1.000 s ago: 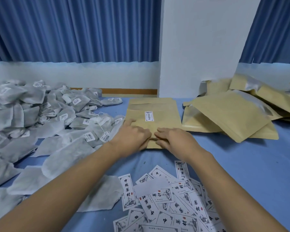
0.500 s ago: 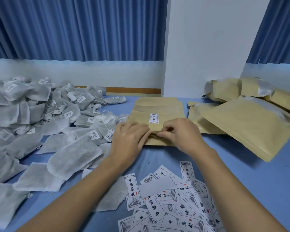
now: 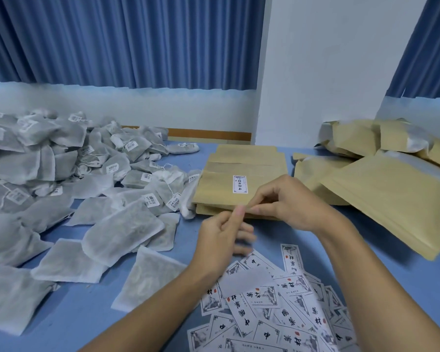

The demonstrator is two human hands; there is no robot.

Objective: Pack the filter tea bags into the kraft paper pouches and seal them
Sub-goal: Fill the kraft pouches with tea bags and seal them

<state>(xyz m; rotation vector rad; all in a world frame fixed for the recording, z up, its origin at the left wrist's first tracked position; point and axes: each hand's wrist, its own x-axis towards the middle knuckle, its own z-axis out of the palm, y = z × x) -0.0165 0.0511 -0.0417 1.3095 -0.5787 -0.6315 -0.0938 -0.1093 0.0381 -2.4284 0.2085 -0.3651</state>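
Note:
A stack of flat kraft paper pouches (image 3: 221,189) lies at the table's middle, the top one bearing a small white label (image 3: 239,184). My right hand (image 3: 287,204) pinches the near edge of the top pouch between thumb and fingers. My left hand (image 3: 221,237) is just in front of the stack, index finger raised to that same edge, other fingers loosely curled and blurred. A big heap of white filter tea bags (image 3: 61,179) covers the left of the table.
Filled kraft pouches (image 3: 391,194) are piled at the right. Printed paper labels (image 3: 272,308) lie scattered at the near edge between my forearms. A white wall and blue curtains stand behind the blue table (image 3: 404,283).
My left hand has drawn back from on top of the pouch stack towards me. My right hand stays pinching the near edge. The camera has shifted slightly.

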